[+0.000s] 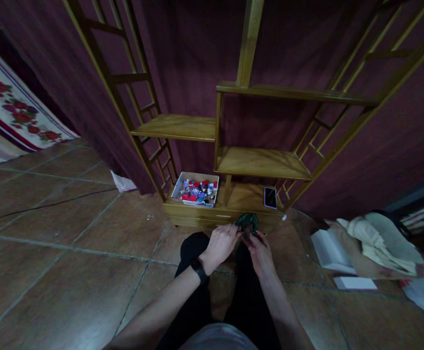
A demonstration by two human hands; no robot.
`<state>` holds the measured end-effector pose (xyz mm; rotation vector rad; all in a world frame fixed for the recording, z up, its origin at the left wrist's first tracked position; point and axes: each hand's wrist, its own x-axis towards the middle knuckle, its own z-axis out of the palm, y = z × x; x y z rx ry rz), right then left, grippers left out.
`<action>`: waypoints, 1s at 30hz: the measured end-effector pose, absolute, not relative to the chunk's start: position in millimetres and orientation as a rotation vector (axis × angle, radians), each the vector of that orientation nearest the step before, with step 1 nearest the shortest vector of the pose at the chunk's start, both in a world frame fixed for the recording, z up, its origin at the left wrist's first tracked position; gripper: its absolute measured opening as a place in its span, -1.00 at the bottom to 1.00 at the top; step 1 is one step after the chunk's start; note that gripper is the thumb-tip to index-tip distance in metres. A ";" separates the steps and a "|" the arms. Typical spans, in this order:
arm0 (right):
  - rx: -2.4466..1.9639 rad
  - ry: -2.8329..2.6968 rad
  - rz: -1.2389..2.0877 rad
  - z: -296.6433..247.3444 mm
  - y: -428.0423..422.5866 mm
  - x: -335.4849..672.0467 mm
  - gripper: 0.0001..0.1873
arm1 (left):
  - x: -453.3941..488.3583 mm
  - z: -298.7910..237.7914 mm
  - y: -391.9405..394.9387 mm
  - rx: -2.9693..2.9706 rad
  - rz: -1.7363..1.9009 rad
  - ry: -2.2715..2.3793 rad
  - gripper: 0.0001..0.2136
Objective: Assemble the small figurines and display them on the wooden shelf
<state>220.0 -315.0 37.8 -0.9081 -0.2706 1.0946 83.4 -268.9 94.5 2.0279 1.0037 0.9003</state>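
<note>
Before a wooden display shelf (pixel 177 127), a person wearing a dark wristband (pixel 199 270) grips a dark green, crumpled-looking item (pixel 247 221) in the fingers of both the left hand (pixel 220 244) and the right hand (pixel 259 250), above the knees. On the lowest tier, a shallow box (pixel 177 187) holds red, purple and white trinkets (pixel 198 190); a smartphone (pixel 270 197) lies farther right.
</note>
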 end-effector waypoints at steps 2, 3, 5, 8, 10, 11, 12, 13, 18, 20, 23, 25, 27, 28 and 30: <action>-0.928 -0.306 1.081 38.1 -314.4 219.8 -0.72 | 83.1 96.0 -267.1 2.255 0.803 1.067 -0.80; -0.942 -0.328 1.074 38.5 -314.0 219.8 -0.71 | 83.1 96.7 -266.2 2.323 0.773 1.085 -0.77; -0.980 -0.379 1.057 39.5 -313.5 220.2 -0.69 | 83.7 97.4 -264.5 2.355 0.782 1.109 -0.74; -1.062 -0.464 1.010 40.8 -312.7 221.1 -0.66 | 85.1 95.4 -261.3 2.222 0.875 1.104 -0.69; -1.121 -0.514 0.967 40.7 -311.7 221.9 -0.65 | 85.9 91.2 -258.3 2.071 0.912 1.084 -0.67; -1.146 -0.535 0.948 40.4 -311.0 222.3 -0.65 | 86.3 88.2 -256.5 1.989 0.920 1.077 -0.67; -1.162 -0.553 0.932 39.9 -310.3 222.6 -0.66 | 86.7 85.0 -254.8 1.906 0.925 1.069 -0.66; -1.172 -0.569 0.918 39.2 -309.5 222.8 -0.66 | 87.4 81.5 -253.0 1.824 0.932 1.057 -0.65; -1.190 -0.614 0.855 34.6 -306.6 223.2 -0.65 | 92.9 69.7 -247.5 1.463 0.967 0.944 -0.59; -1.189 -0.617 0.844 33.2 -305.6 223.0 -0.66 | 94.5 70.3 -248.4 1.394 0.965 0.929 -0.58; -1.184 -0.616 0.839 32.8 -304.7 222.6 -0.67 | 94.0 75.8 -253.0 1.444 0.962 0.936 -0.60; -1.186 -0.614 0.844 33.8 -304.7 222.4 -0.68 | 92.4 80.3 -257.0 1.525 0.975 0.956 -0.63; -1.188 -0.607 0.850 35.6 -305.2 222.5 -0.67 | 90.8 83.8 -260.1 1.585 0.984 0.974 -0.65; -1.190 -0.605 0.851 36.6 -305.6 222.7 -0.67 | 90.2 84.7 -261.0 1.597 0.982 0.977 -0.65; -1.197 -0.608 0.852 38.6 -306.3 223.3 -0.66 | 89.6 85.1 -261.5 1.585 0.970 0.971 -0.64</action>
